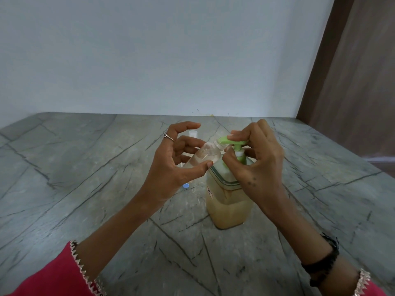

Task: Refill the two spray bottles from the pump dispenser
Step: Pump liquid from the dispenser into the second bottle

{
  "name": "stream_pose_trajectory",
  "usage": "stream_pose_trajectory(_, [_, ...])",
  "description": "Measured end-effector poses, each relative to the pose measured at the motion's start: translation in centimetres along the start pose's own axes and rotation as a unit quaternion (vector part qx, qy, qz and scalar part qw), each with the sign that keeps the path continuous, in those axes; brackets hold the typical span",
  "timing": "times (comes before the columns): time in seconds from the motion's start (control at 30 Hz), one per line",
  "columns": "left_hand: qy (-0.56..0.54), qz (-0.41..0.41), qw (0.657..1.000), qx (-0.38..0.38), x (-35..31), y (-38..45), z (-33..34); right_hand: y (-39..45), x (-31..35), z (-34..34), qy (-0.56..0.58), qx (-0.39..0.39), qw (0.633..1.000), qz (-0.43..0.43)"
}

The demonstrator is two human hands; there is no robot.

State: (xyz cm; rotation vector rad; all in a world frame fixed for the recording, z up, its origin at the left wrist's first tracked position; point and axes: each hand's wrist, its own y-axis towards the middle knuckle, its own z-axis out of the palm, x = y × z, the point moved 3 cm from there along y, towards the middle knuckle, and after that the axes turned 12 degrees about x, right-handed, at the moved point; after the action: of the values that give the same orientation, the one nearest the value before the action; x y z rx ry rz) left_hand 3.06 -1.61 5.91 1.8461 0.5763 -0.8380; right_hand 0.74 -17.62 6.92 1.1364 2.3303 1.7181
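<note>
A clear square pump dispenser [228, 206] with beige liquid and a green pump head [232, 141] stands on the stone counter at the centre. My left hand [175, 163] grips a small clear spray bottle [203, 157], tilted with its open neck up against the pump's spout. My right hand [254, 152] rests its fingertips on top of the green pump head, with the thumb curled near the pump's neck. Behind my left hand stands a second clear bottle or cap [193, 133], mostly hidden.
A small blue cap [186, 186] lies on the grey veined stone counter [85, 178] just left of the dispenser. A pale wall runs behind the counter, and a brown curtain [352, 71] hangs at the right.
</note>
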Motion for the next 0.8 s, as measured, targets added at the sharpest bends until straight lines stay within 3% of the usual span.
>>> stream_pose_trajectory(0.8, [0.022, -0.009, 1.0, -0.004, -0.1, 0.1, -0.1, 0.1, -0.1, -0.1, 0.008, 0.011, 1.0, -0.011])
